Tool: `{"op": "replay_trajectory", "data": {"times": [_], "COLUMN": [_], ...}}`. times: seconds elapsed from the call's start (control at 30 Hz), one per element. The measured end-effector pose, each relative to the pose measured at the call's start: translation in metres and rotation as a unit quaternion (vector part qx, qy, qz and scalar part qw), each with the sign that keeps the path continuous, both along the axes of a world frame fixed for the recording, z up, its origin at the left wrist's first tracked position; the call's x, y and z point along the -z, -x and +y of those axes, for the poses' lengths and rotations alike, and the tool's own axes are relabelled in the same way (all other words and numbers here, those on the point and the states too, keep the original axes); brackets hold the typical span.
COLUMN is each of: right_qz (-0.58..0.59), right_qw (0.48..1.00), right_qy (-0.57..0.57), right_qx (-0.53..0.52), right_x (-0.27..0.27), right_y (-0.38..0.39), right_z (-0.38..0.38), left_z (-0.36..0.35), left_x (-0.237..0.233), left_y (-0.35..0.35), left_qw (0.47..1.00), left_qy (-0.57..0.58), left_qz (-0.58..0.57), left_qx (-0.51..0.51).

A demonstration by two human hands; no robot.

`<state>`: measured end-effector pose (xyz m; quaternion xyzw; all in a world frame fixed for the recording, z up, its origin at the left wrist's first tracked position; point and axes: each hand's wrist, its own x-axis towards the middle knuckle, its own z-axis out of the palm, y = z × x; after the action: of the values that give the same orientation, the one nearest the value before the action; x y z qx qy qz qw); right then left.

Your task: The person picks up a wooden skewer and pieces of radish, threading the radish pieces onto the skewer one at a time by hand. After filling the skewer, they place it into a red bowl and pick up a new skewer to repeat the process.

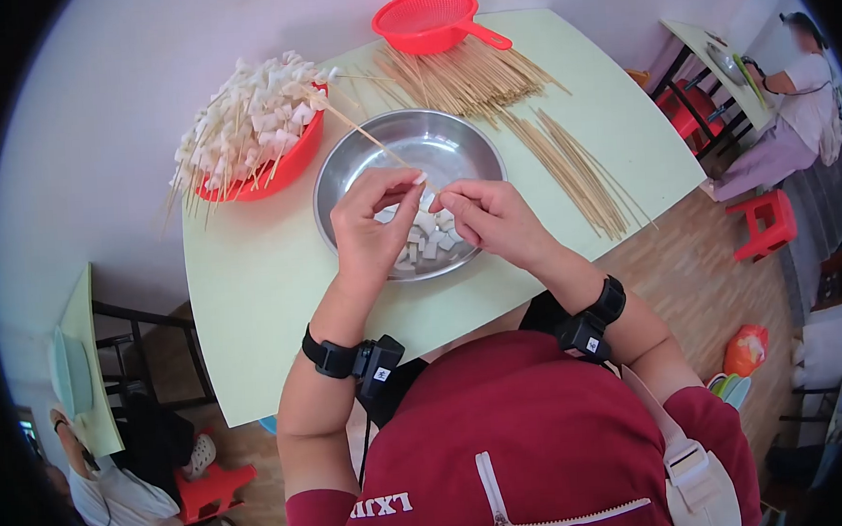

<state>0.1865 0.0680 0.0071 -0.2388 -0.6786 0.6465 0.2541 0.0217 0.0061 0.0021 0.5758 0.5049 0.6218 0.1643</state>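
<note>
Over a round steel basin (334, 162), my left hand (377, 216) pinches a thin wooden skewer (369, 135). The skewer slants away to the far left, and a white piece shows at its far end, close to the heaped skewers. Another small white piece (419, 178) shows at my left fingertips. Close beside them, my right hand (491, 219) is closed in a pinch near the skewer's near end; what lies between its fingers is hidden. Below both hands, several white cut food chunks (428, 246) lie in the basin.
A red bowl (288, 171) heaped with loaded skewers (259, 114) stands at left. Bare skewers (468, 78) lie behind the basin, more (578, 174) to its right. A red strainer (427, 23) rests at the back. Other people (803, 100) sit at side tables; a red stool (765, 224) stands right.
</note>
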Motion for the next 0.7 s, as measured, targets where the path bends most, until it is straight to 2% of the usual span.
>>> {"op": "replay_trajectory", "data": {"times": [0.2, 0.47, 0.53, 0.6, 0.7], "right_qz": [-0.005, 0.004, 0.012, 0.042, 0.046], "right_qw": [0.995, 0.995, 0.995, 0.996, 0.994], "right_qy": [0.097, 0.095, 0.095, 0.065, 0.071], "right_qx": [-0.005, 0.002, 0.014, 0.047, 0.068], "right_x": [-0.007, -0.002, 0.000, 0.002, 0.008], "right_y": [-0.001, -0.002, -0.008, -0.020, -0.047], "right_z": [0.001, 0.006, 0.008, 0.013, 0.014], "left_z": [0.001, 0.001, 0.000, 0.002, 0.004], "left_x": [0.003, -0.002, -0.008, -0.005, 0.005], "left_y": [0.002, 0.004, 0.010, 0.027, 0.047], "left_qw": [1.000, 0.998, 0.990, 0.991, 0.979], "left_qy": [0.012, 0.022, 0.074, 0.084, 0.184], "left_qz": [0.018, 0.039, -0.038, -0.030, 0.091], "left_qx": [0.011, 0.053, 0.109, 0.103, 0.009]}}
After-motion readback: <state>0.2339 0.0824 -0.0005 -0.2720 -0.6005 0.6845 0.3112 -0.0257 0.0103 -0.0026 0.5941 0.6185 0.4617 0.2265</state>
